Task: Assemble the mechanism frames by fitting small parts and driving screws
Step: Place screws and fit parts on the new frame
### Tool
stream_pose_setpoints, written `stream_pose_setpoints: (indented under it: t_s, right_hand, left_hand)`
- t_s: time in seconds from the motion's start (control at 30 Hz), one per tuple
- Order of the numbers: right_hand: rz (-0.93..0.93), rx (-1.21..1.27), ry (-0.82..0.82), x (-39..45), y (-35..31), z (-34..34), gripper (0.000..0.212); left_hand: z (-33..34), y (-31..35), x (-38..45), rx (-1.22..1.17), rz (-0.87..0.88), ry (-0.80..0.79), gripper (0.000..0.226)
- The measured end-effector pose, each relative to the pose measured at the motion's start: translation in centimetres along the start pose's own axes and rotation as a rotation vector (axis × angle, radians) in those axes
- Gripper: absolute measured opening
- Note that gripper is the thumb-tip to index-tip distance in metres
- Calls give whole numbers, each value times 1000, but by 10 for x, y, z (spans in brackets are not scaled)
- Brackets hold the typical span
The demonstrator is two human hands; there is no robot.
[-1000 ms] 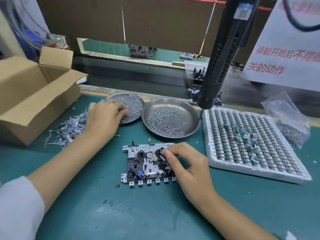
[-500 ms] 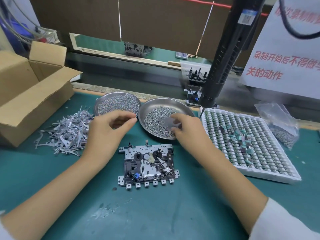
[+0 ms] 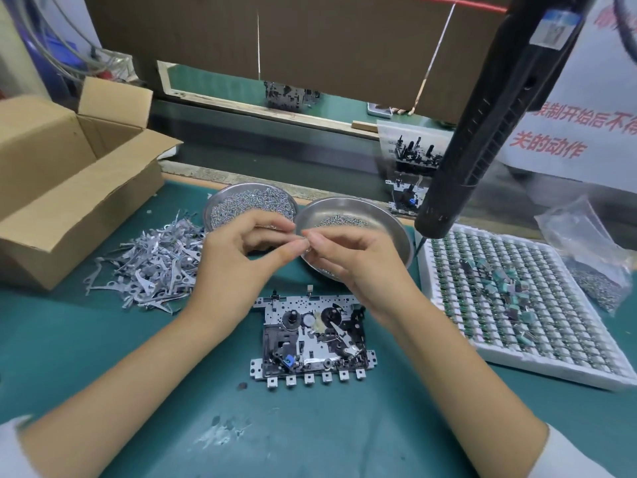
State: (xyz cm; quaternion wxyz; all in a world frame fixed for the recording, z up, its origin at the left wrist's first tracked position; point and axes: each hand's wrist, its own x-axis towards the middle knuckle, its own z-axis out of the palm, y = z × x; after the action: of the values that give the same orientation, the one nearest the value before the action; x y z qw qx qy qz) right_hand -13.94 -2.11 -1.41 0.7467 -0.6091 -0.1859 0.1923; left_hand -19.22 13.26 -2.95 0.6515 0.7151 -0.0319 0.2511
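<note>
A metal mechanism frame [image 3: 312, 339] with black parts and a blue piece lies flat on the green mat in the middle. Above it, my left hand [image 3: 238, 257] and my right hand [image 3: 348, 260] meet fingertip to fingertip, pinching a tiny metal part [image 3: 305, 243] between them; it is too small to tell what it is. Behind the hands stand two round steel dishes of screws, the left dish [image 3: 220, 201] and the right dish [image 3: 379, 215]. A black electric screwdriver [image 3: 482, 125] hangs at the right, its bit pointing down beside the right dish.
A heap of grey stamped metal levers [image 3: 151, 267] lies at the left, next to an open cardboard box [image 3: 62, 188]. A white tray [image 3: 537, 374] of small green components fills the right. A plastic bag of parts [image 3: 593, 257] sits at the far right.
My left hand left the screw dish and my right hand left the frame, dipped into the right dish, and both came together above the frame with a small part pinched between them.
</note>
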Motion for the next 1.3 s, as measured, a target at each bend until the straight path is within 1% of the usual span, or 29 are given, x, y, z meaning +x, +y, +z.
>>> stream_pose_setpoints:
  t_s: [0.2,0.3,0.53,0.73,0.87,0.97,1.03,1.1,1.17,1.23,1.3]
  right_hand:
    - [-80,-62,-20,-1,3,1,12]
    - [-82,-80,6,-2,3,3,7]
    - [-94,-120,84,-5,1,8,13]
    - [-138,-242,159,-7,0,10,7]
    - [-142,-354,213,-7,2,13,9]
    - [-129,-416,289,-6,5,13,15]
    - [-128,-431,357,-5,5,9,12]
    - [-120,-391,387,-6,3,6,8]
    - [-110,-359,387,-7,2,5,7]
    - [-94,-333,373,-8,1,5,6]
    - [-61,-281,361,-9,1,5,6]
  left_hand:
    - [2,3,-3,-40,-30,-56,24]
    - [2,5,-4,-43,-39,-69,25]
    - [3,6,-5,-43,-35,-62,27]
    - [2,6,-6,46,15,-72,28]
    - [3,4,-8,208,98,-27,26]
    - [-1,-1,-3,417,208,77,21]
    - [-7,-6,7,589,271,120,16]
    - [-14,-14,18,741,250,128,10]
    - [-20,-19,25,839,162,106,9]
    - [-22,-22,28,890,127,93,12]
    - [-20,-20,27,870,179,98,15]
